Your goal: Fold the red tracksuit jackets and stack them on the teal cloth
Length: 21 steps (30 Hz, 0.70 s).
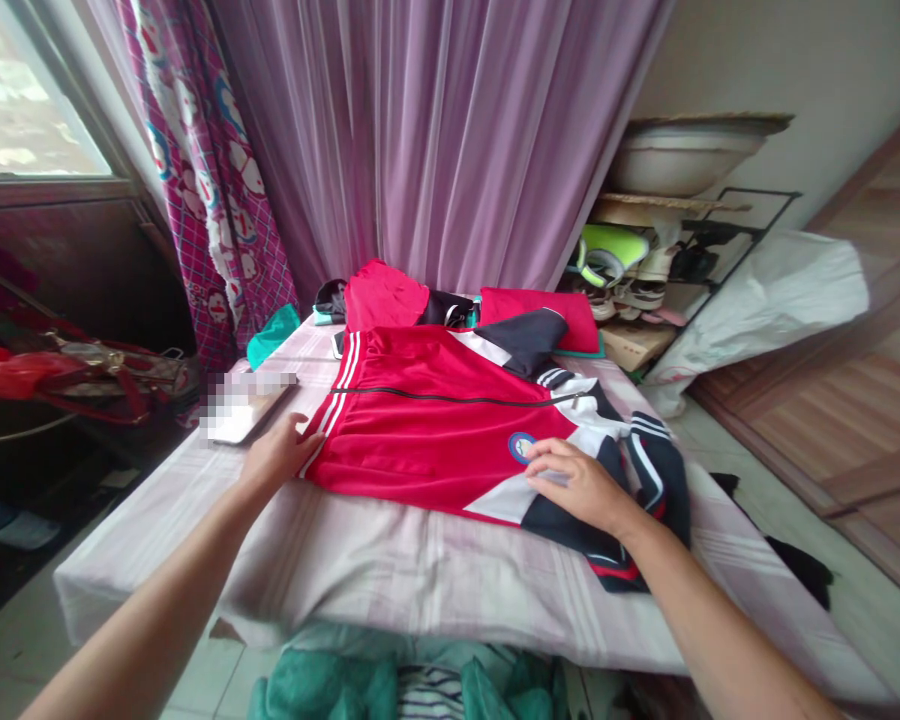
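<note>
Jacket (pixel 412 440) spread sideways in mid-frame, one hand at either end of its near edge.
On the counter (pixel 360 570), its long axis runs left to right along the dark zip (pixel 450 401), crosswise to the forearms; the striped hem (pixel 345 375) lies at centre left, the sleeves (pixel 664 480) at right. The left hand (pixel 276 450) is nearer the hem, fingers at its band; whether they pinch cloth, I cannot tell. The right hand (pixel 581 488), loosely spread and gripping nothing visible, is nearer the sleeves, fingertips beside the round badge (pixel 521 447).
</note>
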Each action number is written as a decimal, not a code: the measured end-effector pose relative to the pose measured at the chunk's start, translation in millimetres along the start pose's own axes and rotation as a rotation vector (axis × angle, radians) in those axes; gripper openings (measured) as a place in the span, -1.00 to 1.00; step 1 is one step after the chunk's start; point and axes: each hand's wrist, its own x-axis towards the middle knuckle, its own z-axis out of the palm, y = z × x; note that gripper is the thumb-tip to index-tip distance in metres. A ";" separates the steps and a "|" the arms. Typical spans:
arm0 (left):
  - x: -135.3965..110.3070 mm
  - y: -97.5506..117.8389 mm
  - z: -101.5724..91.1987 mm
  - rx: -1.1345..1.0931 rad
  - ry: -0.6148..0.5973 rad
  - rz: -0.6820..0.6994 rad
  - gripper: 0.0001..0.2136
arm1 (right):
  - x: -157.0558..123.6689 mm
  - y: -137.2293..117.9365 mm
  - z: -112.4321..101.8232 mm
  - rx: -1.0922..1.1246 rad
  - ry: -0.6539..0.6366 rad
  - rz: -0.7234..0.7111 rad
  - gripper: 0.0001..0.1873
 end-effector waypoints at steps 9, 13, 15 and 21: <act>-8.7 7.5 -6.9 0.000 -0.032 -0.001 -0.48 | -6.8 -30.4 3.1 -0.058 -0.264 -0.026 -0.86; -8.2 5.4 -4.9 -0.019 -0.025 0.011 -0.50 | -5.2 -36.3 -7.1 -0.039 -0.326 -0.031 -0.84; -8.4 4.7 -3.4 -0.043 -0.017 0.020 -0.48 | -9.0 -40.0 -18.3 -0.005 -0.393 -0.014 -0.85; -19.2 12.2 -3.5 0.011 -0.025 0.092 -0.44 | -18.5 -44.1 -30.6 -0.086 -0.497 0.025 -0.85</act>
